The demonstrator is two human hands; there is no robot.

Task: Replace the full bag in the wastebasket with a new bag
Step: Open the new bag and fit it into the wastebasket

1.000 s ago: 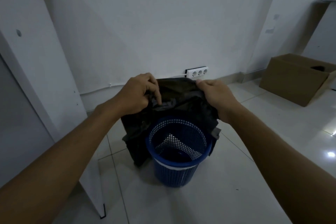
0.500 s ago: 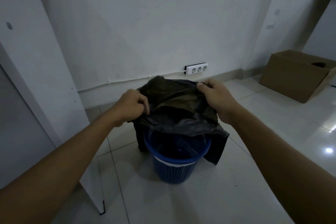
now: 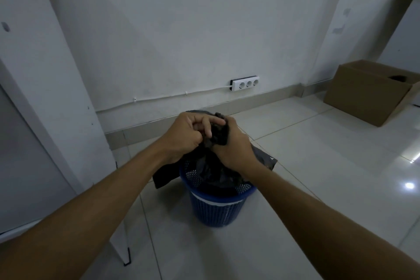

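The bag looks like thin black plastic film, crumpled and creased, with a dull sheen where light catches its folds. The wastebasket is blue moulded plastic, its wall a fine open mesh with a smooth solid rim — a pale band runs round it below the rim. The floor is pale ceramic tile, glossy enough to mirror the ceiling lights as bright spots. The wall is matt white paint or plaster, slightly uneven and scuffed. The box is plain brown cardboard, matt. The socket strip is smooth white plastic — faintly shiny.
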